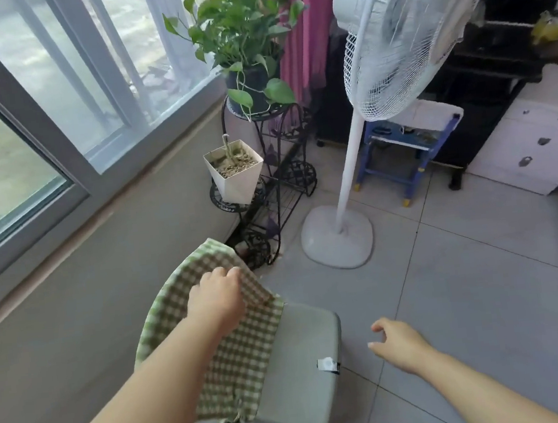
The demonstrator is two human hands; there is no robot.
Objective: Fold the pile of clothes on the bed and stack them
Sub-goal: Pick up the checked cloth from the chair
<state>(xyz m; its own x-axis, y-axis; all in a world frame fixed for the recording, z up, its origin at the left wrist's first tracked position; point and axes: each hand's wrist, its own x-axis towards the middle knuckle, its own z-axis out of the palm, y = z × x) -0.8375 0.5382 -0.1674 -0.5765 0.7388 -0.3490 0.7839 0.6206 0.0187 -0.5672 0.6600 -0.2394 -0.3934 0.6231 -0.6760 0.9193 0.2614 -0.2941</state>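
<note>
Left hand (pixel 216 297): fingers curled over and gripping the upper fold of a green-and-white gingham woven garment (pixel 240 349). Right hand (pixel 400 343): empty, fingers loosely spread, hovering above the pale grey tiled floor (pixel 469 294), apart from the cloth. Garment: thin, soft check fabric, draped rather than flat. Its upper part arches in our grip and its lower part lies across a sage-grey padded square stool cushion (pixel 306 356) that has a small white tag at its edge; the hem is loose and rumpled. Progress, as we judge it: this piece is not yet a neat folded shape. Neither pile, stack nor bed shows plainly, so we cannot count what remains. Surroundings: white plastic pedestal fan (pixel 339 239) with wire grille; black wrought-iron plant stand (pixel 296 175) bearing a leafy green trailing plant (pixel 241 32) and a white tapered square pot (pixel 236 178); grey-framed sliding window (pixel 29 110).
</note>
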